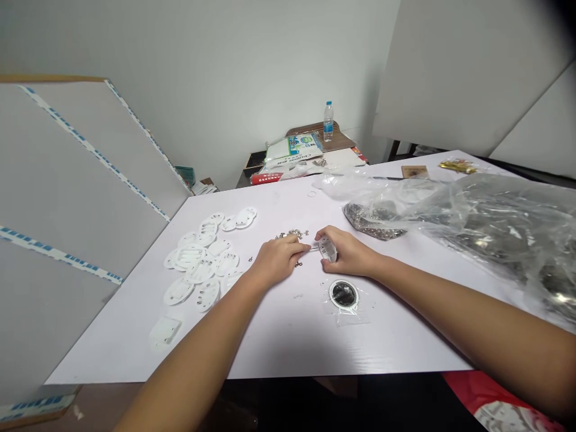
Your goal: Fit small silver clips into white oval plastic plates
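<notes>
My right hand grips a round white plastic piece by its edge, fingers above and thumb below, with the piece tilted on its side. My left hand is closed in a pinch just left of it. A thin pale sliver shows between the left fingertips and the white piece; its kind is too small to make out. Small metal parts lie in a loose pile just beyond my left hand. Nearer me, a dark round disc with a white rim rests on a clear plastic bag.
Several white round plastic pieces are spread over the left of the white table. Large clear bags of metal parts cover the right side. A panel borders the left edge. Behind stands a water bottle.
</notes>
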The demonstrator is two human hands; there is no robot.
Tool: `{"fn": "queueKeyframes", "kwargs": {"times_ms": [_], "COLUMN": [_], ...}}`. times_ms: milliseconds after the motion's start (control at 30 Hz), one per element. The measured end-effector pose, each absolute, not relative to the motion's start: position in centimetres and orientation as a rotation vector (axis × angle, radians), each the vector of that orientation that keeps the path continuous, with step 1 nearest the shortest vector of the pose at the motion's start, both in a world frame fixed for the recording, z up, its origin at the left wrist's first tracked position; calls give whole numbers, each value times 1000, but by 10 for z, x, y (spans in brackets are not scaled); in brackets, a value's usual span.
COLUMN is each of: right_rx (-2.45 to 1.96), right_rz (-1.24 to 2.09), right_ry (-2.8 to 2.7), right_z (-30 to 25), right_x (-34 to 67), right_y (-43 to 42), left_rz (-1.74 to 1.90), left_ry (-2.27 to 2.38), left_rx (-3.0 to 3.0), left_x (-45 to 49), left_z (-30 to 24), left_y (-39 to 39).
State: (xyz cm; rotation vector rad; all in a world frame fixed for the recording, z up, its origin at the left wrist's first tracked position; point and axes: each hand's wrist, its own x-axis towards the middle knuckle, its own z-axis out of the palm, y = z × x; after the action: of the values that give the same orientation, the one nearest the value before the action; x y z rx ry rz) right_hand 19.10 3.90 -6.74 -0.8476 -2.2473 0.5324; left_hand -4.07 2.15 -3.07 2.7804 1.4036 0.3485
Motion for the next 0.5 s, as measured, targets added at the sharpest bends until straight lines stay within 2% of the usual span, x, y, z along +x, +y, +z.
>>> {"fn": "queueKeyframes", "kwargs": {"times_ms": [500], "right_rx": [-873], "right_rz": [603], "right_ry": [-2220], "right_z": [-67], "right_x": [189], "right_y": [37], "left_rz": [233], "left_ry": [1445], "left_rx": [2892], "left_x": [-33], "left_z": [-26], "left_y": [19]}}
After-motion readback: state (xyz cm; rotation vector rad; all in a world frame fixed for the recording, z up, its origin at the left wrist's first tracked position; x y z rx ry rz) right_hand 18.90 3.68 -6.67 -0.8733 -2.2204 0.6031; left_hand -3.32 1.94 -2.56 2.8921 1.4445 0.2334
